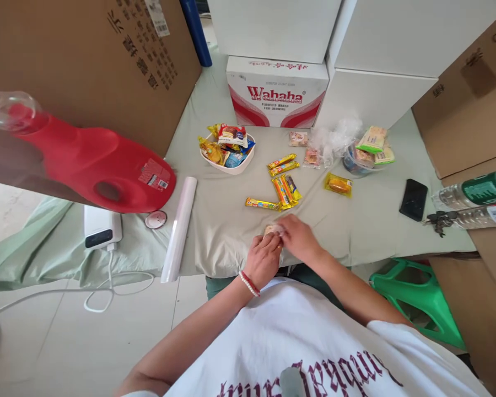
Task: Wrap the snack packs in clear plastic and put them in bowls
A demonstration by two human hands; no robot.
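At the table's front edge, a small pinkish-tan wrapped snack is mostly hidden under my hands. My left hand, with a red and a white bracelet at its wrist, has its fingers closed over it. My right hand is slightly blurred, its fingers closed at the snack's right side. Just beyond lie several yellow-wrapped snack bars. Farther back are a white bowl of packaged snacks, two clear-wrapped snacks, a crumpled clear plastic bag, a clear tub with green-and-yellow packets, and a yellow packaged cake.
Left are a large red detergent bottle, a plastic film roll, a round tin and a white power bank with cable. Right are a phone, bottles and a green stool. Boxes stand behind.
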